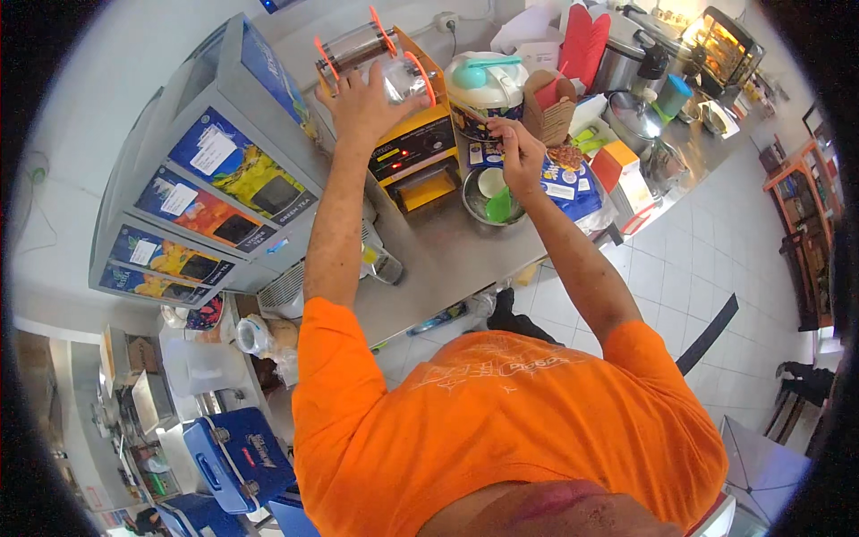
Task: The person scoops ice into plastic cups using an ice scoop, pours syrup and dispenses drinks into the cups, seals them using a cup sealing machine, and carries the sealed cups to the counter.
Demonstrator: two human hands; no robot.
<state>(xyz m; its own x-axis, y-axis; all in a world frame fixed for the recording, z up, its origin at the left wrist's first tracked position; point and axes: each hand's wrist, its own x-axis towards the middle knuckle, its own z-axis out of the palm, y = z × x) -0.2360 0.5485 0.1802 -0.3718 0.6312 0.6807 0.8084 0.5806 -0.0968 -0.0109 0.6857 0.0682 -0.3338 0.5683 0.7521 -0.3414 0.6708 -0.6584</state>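
My left hand (366, 104) is spread over a clear film roll (406, 77) with orange end discs, on top of a yellow and black cup sealing machine (413, 151). Its fingers are apart, and whether they press on the film is hard to see. Red lights glow on the machine's front panel. My right hand (520, 151) is raised with bent fingers, in front of a white-lidded patterned pot (486, 87). Whether something thin is pinched in it cannot be made out. Below it, a metal bowl (473, 205) holds a green scoop (498, 205) and a pale cup.
A tall tea dispenser (268, 148) stands left of the machine. A clear plastic cup (384, 265) lies on the steel counter (446, 258). Rightward are blue packets (570, 191), a cardboard holder (547, 111), a red oven mitt (584, 47) and large metal pots (617, 54).
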